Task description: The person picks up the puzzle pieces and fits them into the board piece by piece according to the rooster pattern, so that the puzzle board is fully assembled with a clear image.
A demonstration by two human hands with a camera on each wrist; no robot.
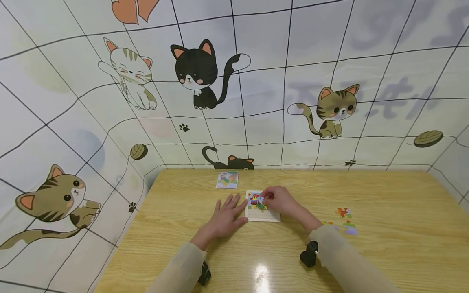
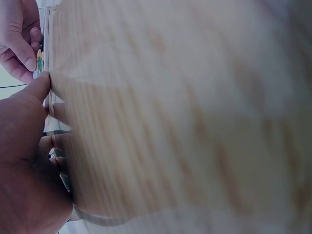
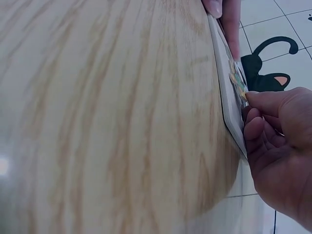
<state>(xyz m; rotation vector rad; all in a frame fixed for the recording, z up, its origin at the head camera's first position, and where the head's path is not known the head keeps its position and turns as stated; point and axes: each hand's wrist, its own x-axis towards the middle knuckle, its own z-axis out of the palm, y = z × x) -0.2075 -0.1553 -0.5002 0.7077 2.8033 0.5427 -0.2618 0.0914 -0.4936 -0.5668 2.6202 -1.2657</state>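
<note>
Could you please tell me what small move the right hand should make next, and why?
I would probably settle the puzzle piece against the assembled pieces and press it flat: the right hand appears to pinch it right beside them, and the left hand lies at the left edge of the puzzle tray, which could help steady it.

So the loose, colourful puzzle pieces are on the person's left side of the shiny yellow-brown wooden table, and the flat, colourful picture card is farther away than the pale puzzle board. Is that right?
Not quite: the loose, colourful puzzle pieces are on the person's right, as the head view shows. The flat, colourful picture card is indeed farther away than the pale puzzle board.
</note>
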